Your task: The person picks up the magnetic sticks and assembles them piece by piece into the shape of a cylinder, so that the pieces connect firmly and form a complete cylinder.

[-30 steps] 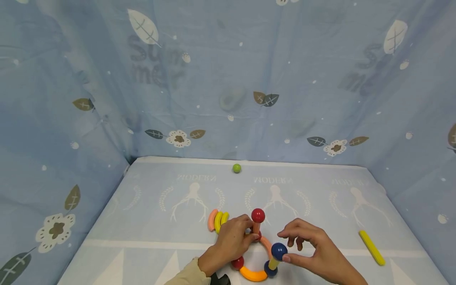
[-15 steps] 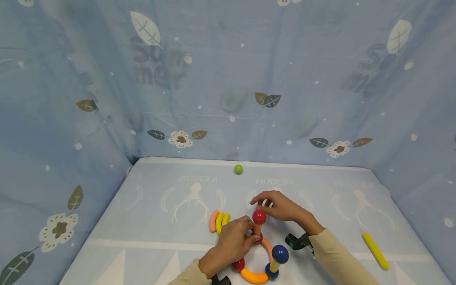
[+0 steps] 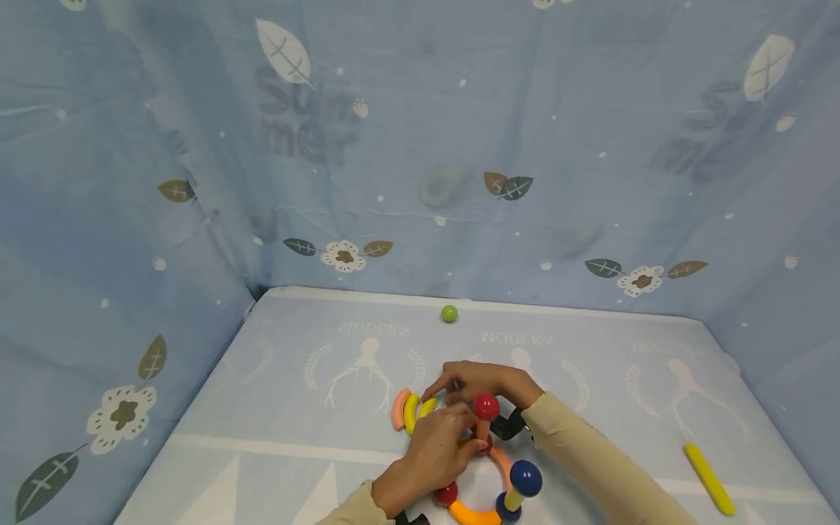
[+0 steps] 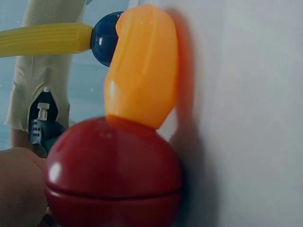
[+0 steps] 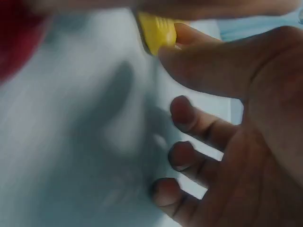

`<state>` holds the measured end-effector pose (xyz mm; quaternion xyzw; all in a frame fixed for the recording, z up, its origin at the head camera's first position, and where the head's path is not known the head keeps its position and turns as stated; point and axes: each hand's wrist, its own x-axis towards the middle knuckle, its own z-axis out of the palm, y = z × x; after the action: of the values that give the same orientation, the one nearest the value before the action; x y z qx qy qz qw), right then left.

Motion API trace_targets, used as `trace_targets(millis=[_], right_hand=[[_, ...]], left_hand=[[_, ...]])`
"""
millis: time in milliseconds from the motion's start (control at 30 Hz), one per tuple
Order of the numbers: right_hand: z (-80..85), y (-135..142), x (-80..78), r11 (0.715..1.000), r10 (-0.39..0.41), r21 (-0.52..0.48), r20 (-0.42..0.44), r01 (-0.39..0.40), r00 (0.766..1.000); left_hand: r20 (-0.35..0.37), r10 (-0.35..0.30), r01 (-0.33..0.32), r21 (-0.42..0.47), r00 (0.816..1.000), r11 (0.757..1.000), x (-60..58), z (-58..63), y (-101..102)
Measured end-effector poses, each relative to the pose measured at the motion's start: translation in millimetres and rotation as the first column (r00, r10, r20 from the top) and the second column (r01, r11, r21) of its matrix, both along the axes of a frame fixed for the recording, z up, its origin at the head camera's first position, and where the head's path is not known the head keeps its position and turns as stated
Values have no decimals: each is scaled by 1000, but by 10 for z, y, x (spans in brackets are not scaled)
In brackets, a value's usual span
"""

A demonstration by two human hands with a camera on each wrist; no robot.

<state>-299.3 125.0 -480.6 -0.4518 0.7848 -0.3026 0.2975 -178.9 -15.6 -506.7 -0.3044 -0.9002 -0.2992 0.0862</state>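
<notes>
A ring of curved sticks and balls, part of a ball-and-stick building toy, lies on the table; its orange curved stick [image 3: 474,515] joins a red ball [image 3: 447,494] to a blue one. A short pink stick with a red ball [image 3: 486,407] on top stands at its far side. My left hand [image 3: 436,448] grips the ring there, thumb at the lower red ball [image 3: 484,442]. My right hand [image 3: 475,380] reaches across behind it and pinches a yellow curved stick [image 3: 428,406] between thumb and index finger, its other fingers loosely bent. That stick's end [image 5: 158,35] shows by the thumb.
Another yellow curved stick [image 3: 410,414] and a pink curved stick [image 3: 400,408] lie just left of the hands. A blue ball [image 3: 526,478] tops a yellow stick on the ring. One straight yellow stick [image 3: 710,479] lies right, a green ball [image 3: 449,313] at the back.
My right hand has left the blue ball, passed behind the red-topped stick and come left to the yellow curved stick, which has shifted slightly right. My left hand keeps its place on the ring.
</notes>
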Motion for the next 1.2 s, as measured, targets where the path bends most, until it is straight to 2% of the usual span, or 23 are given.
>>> trace_targets(millis=[133,267,367,433,533,567,600,633,667,800,867,1067,1200], right_hand=[[-87,34,15,999,-49,-20,-82,48,995],[-172,26,33,995,-89,-62,-125,82,988],[-165,68,47,983,-183,-62,-175,174,968],[-122,149,59,959,-280,-20,-257,284,925],[-22,318,83,875,-413,83,-384,476,826],[4,370,92,849,-433,109,-416,517,800],[30,415,104,834,-441,123,-438,538,784],[44,447,112,832,-436,127,-451,540,779],[52,469,123,840,-426,124,-452,528,784],[8,525,184,900,-375,35,-445,434,814],[-28,521,209,908,-379,-4,-438,419,815],[-76,603,348,876,-470,-89,-379,474,797],[-119,764,534,833,-553,-176,-317,525,771]], left_hand=[[-9,0,0,2,1000,1000,0,3,15],[-15,-4,4,10,1000,1000,2,6,8],[-24,-2,2,10,1000,1000,-1,3,10],[-13,-3,3,14,1000,1000,-2,7,18],[21,-9,8,18,1000,1000,-2,15,35],[35,-10,9,18,999,1000,0,20,37],[49,-8,8,18,999,1000,0,24,36],[60,-4,3,17,998,1000,1,29,34],[68,2,-2,13,998,1000,1,31,29],[78,12,-13,11,997,1000,1,29,40],[73,14,-15,15,997,1000,2,23,28],[36,24,-25,17,999,1000,3,4,9],[42,22,-23,22,999,1000,7,1,12]])
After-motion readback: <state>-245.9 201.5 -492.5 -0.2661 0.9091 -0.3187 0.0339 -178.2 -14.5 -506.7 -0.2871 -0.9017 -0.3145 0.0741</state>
